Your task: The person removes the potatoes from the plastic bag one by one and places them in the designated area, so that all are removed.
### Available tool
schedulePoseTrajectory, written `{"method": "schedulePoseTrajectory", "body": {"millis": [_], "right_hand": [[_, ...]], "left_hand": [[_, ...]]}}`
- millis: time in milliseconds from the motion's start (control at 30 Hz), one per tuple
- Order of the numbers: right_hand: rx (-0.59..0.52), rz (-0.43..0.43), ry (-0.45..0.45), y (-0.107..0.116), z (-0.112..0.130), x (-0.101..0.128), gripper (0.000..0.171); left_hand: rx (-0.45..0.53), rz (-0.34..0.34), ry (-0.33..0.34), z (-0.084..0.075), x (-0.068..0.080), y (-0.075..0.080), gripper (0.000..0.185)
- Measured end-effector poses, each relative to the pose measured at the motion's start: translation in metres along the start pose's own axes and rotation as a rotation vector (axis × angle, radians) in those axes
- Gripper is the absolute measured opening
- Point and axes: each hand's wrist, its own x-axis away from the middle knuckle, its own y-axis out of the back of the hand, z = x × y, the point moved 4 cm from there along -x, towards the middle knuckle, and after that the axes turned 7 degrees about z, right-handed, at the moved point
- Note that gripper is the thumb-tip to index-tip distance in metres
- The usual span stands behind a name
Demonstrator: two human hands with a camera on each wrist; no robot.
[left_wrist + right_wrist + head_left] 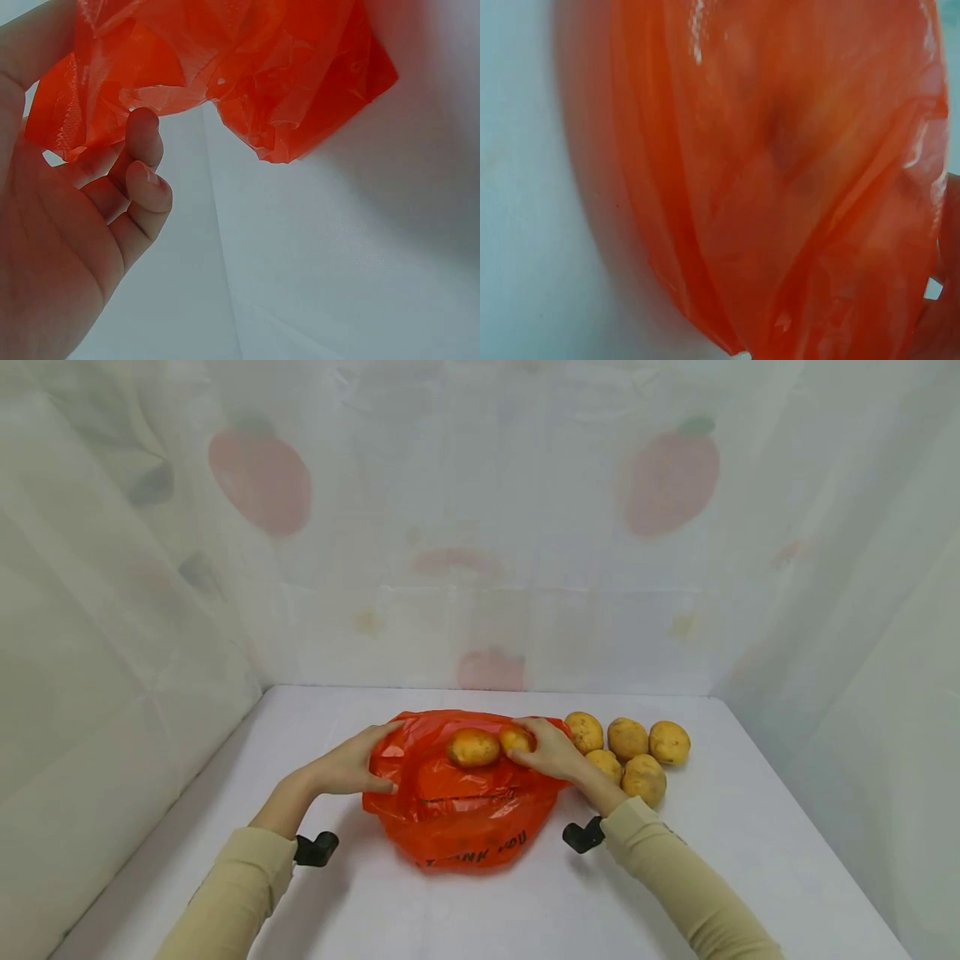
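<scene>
A red plastic bag [468, 818] with dark lettering lies on the table, its mouth spread wide. My left hand [352, 764] holds the bag's left edge; in the left wrist view the red film [225, 60] passes between thumb and fingers, with some fingertips curled free below it. At the right of the mouth, my right hand [551, 752] grips a potato [516, 740] between thumb and fingers. Another potato [473, 748] sits in the mouth, left of the held one. In the right wrist view, the bag's side [780, 187] covers most of the picture and hides the grip.
Several loose potatoes [628, 739] lie in a cluster just right of the bag, partly behind the right wrist. The white table [435, 918] ends at a pale curtain [480, 635] at the back, with more curtain on both sides.
</scene>
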Motion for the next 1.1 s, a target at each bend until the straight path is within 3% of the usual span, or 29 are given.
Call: {"method": "schedulePoseTrajectory", "body": {"millis": [267,767,1100], "right_hand": [[-0.009,-0.008,0.043,-0.002,-0.009,-0.006,0.052],[0.005,-0.018,0.012,-0.006,-0.025,-0.015,0.049],[-0.161,0.039,-0.106,-0.012,-0.029,-0.014,0.053]], "left_hand": [[0.013,-0.001,-0.007,-0.001,-0.001,0.000,0.091],[0.002,0.008,-0.016,-0.001,-0.005,-0.003,0.091],[0.004,0.019,-0.014,-0.003,-0.006,-0.004,0.090]]}}
